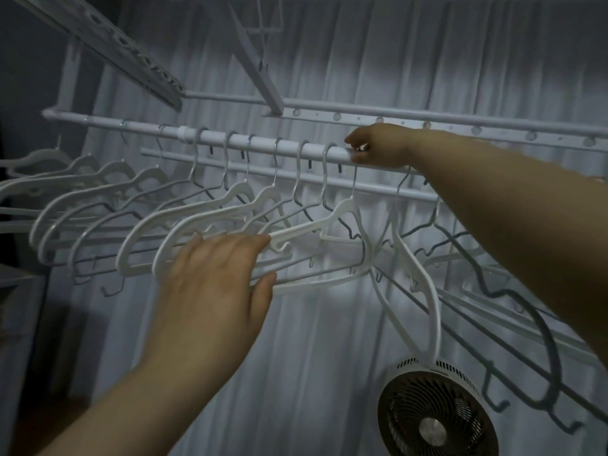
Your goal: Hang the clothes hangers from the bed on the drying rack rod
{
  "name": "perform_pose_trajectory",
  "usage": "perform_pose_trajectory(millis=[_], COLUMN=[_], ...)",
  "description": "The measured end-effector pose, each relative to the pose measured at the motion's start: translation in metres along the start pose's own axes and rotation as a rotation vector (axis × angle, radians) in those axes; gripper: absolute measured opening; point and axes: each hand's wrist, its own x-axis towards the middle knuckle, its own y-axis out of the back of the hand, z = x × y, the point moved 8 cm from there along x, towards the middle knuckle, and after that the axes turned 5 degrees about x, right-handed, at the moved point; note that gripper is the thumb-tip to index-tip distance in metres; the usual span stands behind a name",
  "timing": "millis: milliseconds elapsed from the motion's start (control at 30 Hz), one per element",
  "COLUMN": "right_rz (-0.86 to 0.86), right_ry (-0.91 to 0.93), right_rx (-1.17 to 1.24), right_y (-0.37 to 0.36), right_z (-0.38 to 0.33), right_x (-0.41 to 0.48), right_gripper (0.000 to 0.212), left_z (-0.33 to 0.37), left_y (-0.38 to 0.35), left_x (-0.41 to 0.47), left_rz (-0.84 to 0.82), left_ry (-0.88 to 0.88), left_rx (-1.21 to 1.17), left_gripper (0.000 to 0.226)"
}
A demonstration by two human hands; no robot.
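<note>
A white drying rack rod [263,144] runs across the upper middle, with several white and grey hangers hooked on it. My right hand [378,144] reaches up to the rod and pinches the metal hook of a white hanger [329,225] at the rod. My left hand [217,278] is lower, its fingers and thumb curled round the left arm and bottom bar of that same hanger. More hangers [421,278] hang to the right, partly hidden behind my right forearm. The bed is out of view.
A thinner rail [230,166] runs behind the rod, and a bar with round holes [460,126] above it. A round fan [434,413] sits at the lower right. White curtains [329,357] fill the background. Rack arms [131,60] slant overhead.
</note>
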Motion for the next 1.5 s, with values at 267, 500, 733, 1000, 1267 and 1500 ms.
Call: perform_pose_trajectory(millis=[267,500,733,1000,1267,1500], right_rz=[0.036,0.017,0.01,-0.008,0.021,0.059], right_ry=[0.03,0.031,0.018,0.01,-0.005,-0.009], right_rx=[-0.066,-0.106,-0.119,-0.137,-0.12,-0.022], right_y=[0.0,0.002,0.002,0.0,0.001,0.005], right_z=[-0.001,0.003,0.002,0.001,0.0,-0.01], right_x=[0.005,0.006,0.006,0.005,0.003,-0.002], right_gripper=[0.028,0.026,0.033,0.041,0.042,0.057], left_z=[0.007,0.032,0.051,0.059,0.056,0.048], left_y=[0.0,0.002,-0.01,-0.013,0.0,0.023], left_x=[-0.003,-0.008,-0.009,-0.01,-0.019,-0.027], left_rz=[0.068,0.125,0.022,-0.011,0.119,0.118], left_ry=[0.003,-0.043,-0.046,-0.041,-0.099,-0.109], left_rx=[-0.169,-0.249,-0.342,-0.339,-0.175,-0.193], left_gripper=[0.037,0.034,0.036,0.035,0.049,0.051])
